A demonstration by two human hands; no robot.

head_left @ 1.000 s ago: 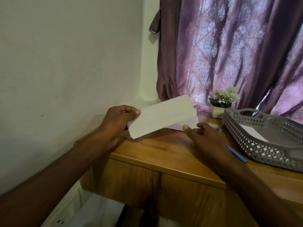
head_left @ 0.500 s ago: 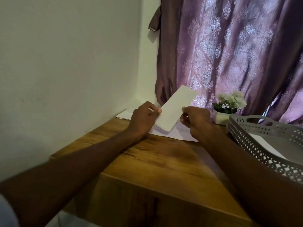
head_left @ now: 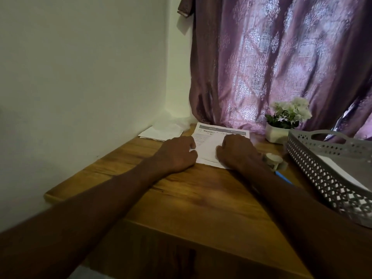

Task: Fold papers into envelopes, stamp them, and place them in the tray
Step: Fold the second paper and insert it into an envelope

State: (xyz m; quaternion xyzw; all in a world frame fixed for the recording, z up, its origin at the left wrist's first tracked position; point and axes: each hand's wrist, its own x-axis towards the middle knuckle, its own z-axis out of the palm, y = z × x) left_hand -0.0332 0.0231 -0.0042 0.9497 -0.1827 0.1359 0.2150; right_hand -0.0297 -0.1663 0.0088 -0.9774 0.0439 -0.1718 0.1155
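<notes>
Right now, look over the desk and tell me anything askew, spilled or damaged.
Nothing is spilled or damaged. Both hands, left hand and right hand, rest on the folded paper lying on a printed sheet. The only untidy spot: loose white papers pushed into the wall corner, with something crumpled behind them.

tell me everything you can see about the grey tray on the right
The grey tray looks like plastic, with walls pierced in a lattice pattern and an oval handle cut-out in its far end. It sits upright on the wooden table at the right edge of the view, partly cut off by the frame. At least one white sheet lies flat inside. Neither hand touches it; a small potted plant stands just beyond its far corner.
</notes>
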